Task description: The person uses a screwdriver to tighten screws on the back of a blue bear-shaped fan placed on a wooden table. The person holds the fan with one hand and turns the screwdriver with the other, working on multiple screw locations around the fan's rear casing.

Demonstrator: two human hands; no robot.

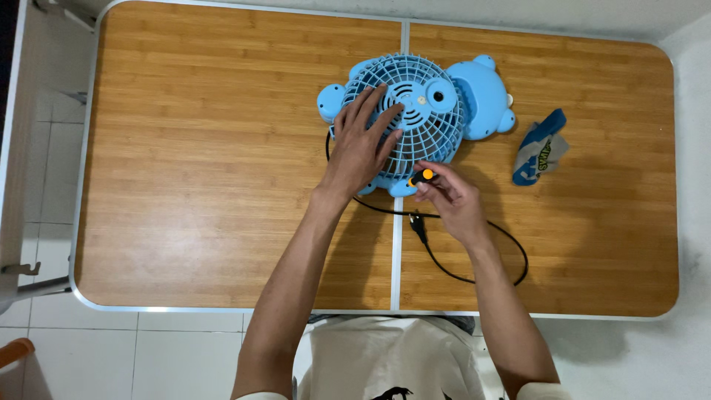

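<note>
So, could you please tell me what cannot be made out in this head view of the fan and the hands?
- Screwdriver tip: hidden by the right hand and the fan's rim.
- Part of the fan grille: covered by the left hand.
- Fan blades: unclear behind the grille.
- Black cord: its start is hidden under the fan.
- Blue cloth: its print is too small to make out.

A wood-grain folding surface [207, 185] with a pale metal rim and a centre seam stood on a white tiled floor [111, 355]. A white wall [692, 148] ran along its right side, metal framing [29, 278] along its left.
</note>
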